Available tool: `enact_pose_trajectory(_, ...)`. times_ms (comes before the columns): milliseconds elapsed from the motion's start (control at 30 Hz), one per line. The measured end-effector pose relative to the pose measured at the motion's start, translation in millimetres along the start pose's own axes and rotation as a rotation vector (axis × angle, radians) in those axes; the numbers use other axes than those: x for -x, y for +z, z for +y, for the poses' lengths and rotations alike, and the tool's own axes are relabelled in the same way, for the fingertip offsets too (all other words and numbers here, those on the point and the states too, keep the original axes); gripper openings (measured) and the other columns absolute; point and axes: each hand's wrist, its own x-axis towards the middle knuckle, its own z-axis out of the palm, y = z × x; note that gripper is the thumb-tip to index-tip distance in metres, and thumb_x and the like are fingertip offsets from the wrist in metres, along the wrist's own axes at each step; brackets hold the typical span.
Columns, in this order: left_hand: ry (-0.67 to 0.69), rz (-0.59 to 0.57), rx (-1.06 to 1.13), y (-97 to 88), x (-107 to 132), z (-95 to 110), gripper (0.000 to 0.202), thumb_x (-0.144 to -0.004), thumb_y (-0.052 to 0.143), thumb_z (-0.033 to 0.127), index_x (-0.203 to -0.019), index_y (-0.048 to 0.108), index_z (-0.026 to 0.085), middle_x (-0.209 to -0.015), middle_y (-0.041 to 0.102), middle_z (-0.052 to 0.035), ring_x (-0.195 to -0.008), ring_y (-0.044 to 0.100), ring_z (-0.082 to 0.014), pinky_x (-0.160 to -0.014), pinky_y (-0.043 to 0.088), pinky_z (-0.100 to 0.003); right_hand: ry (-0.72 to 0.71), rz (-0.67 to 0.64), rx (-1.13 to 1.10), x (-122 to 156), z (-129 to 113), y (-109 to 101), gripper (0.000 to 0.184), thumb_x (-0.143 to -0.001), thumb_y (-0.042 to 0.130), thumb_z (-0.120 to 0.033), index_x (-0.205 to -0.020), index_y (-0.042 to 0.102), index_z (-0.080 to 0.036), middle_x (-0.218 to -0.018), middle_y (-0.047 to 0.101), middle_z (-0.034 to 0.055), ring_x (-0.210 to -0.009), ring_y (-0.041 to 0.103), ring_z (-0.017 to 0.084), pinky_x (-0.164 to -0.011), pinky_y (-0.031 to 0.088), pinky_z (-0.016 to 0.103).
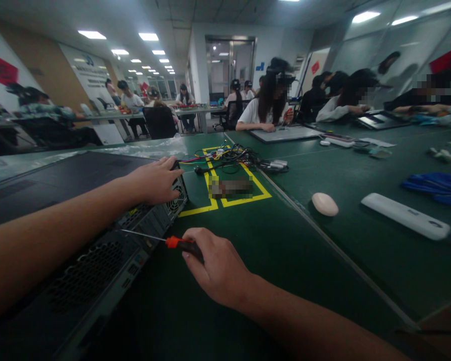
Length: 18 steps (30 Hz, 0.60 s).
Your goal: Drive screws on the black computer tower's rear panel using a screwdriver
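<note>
A black desktop computer case (71, 200) lies on its side at the left of the green table (270, 260), its rear panel with fan grille (177, 198) facing right. My left hand (156, 179) rests on the case's top corner beside the fan, fingers curled over the edge. My right hand (216, 268) grips a screwdriver (161, 239) with a red and black handle. Its thin metal shaft points left, with the tip at the rear panel.
A yellow taped rectangle (261, 193) on the table holds a tangle of cables (229, 155). A pale oval mouse (324, 204), a white bar-shaped device (406, 215) and blue cloth (436, 185) lie to the right. Several people sit at the tables behind.
</note>
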Motion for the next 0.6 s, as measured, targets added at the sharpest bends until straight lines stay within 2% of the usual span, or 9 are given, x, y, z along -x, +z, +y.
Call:
enact_pose_trajectory(133,-0.011,0.005,0.010,0.3,0.0,0.1,0.085,-0.095,0.061,0.050,-0.172,0.045,0.016,-0.187,0.026,-0.0213,-0.170,0.030,-0.0423,-0.136,0.032,-0.048,0.012,0.004,0.003,0.6,-0.5,0.1,0.021,-0.106,0.060,-0.023,-0.127,0.062,-0.024,-0.110,0.073,0.0050,-0.089,0.068,0.020,-0.083,0.055,0.037)
enact_pose_trajectory(367,-0.015,-0.013,0.032,-2.7,0.7,1.3,0.086,-0.095,0.063,0.049,-0.172,0.044,0.015,-0.187,0.022,-0.0227,-0.171,0.028,-0.0445,-0.137,0.030,-0.051,0.025,0.002,-0.010,-0.4,-2.5,-1.3,0.020,-0.107,0.061,-0.026,-0.127,0.063,-0.025,-0.109,0.073,0.0042,-0.089,0.068,0.020,-0.084,0.054,0.036)
enact_pose_trajectory(600,-0.018,0.009,0.024,1.7,-0.7,0.1,0.084,-0.095,0.061,0.049,-0.172,0.045,0.017,-0.187,0.025,-0.0201,-0.170,0.032,-0.0432,-0.136,0.032,-0.049,0.020,0.006,-0.010,0.0,-1.4,0.5,0.020,-0.107,0.060,-0.035,-0.124,0.064,-0.025,-0.108,0.074,0.0053,-0.088,0.068,0.021,-0.083,0.055,0.038)
